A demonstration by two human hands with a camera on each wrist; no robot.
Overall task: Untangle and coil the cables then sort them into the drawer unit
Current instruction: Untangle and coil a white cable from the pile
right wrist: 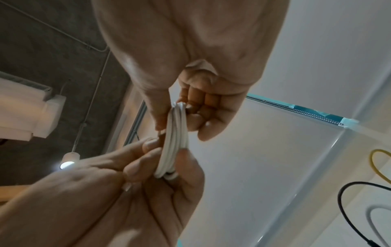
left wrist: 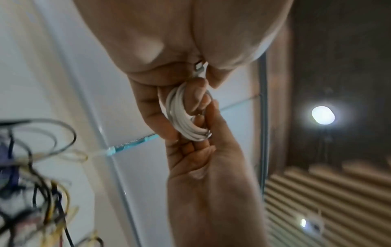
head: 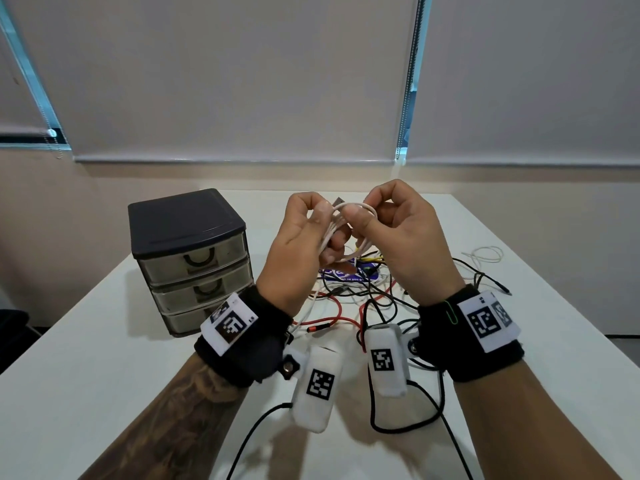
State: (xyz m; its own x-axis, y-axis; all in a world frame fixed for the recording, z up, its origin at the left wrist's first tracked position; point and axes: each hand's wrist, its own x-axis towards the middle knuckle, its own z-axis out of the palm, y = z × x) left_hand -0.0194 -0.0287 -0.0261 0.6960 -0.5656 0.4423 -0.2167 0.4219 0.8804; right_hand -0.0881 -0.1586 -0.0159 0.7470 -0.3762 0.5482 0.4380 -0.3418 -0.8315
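Note:
Both hands are raised over the table, holding one white cable coil between them. My left hand grips one side of the loops with curled fingers. My right hand pinches the other side between thumb and forefinger. In the left wrist view the coil shows several turns with a metal plug end at the left palm. The right wrist view shows the coil edge-on between the right hand and left hand. A dark three-drawer unit stands at the left, its drawers closed.
A tangle of black, red, white and yellow cables lies on the white table beneath the hands, over a blue and white packet. A loose thin white cable lies at the right. Closed roller blinds hang behind.

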